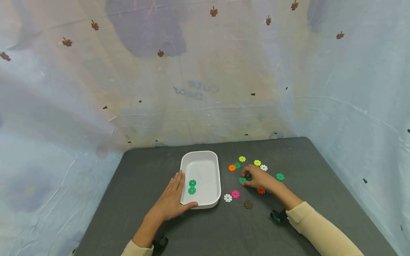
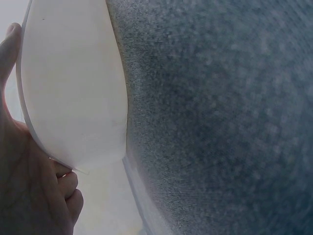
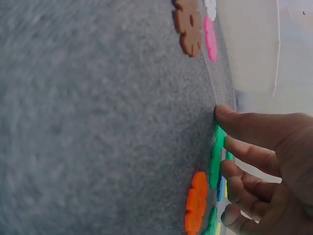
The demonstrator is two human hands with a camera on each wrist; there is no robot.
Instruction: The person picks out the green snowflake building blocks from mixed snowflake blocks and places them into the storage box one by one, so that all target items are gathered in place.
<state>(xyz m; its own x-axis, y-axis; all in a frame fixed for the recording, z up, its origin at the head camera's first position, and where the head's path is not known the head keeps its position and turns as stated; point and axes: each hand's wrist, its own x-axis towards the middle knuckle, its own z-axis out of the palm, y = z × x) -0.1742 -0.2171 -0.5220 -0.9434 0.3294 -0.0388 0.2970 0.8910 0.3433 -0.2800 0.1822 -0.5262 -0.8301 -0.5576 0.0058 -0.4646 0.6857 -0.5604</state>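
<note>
My left hand (image 1: 171, 201) rests against the near-left corner of a white rectangular tray (image 1: 219, 177). Its fingers lie straight along the left side, the thumb along the near rim; the left wrist view shows it against the tray's outer wall (image 2: 73, 88). Two green notched discs (image 1: 192, 183) lie inside the tray. To the right, my right hand (image 1: 259, 177) pinches a green flower-shaped disc (image 3: 216, 156) at the table surface, between thumb and curled fingers. Another green disc (image 1: 250, 179) is partly hidden under this hand.
Around the right hand lie yellow (image 1: 242, 159), orange (image 1: 232, 168), white (image 1: 227, 198), pink (image 1: 235, 194), brown (image 1: 248, 204) and more green discs (image 1: 280, 176). Part of a blue disc (image 1: 268, 191) shows below the forearm. A patterned sheet (image 1: 198, 121) hangs behind the grey table (image 1: 144, 170).
</note>
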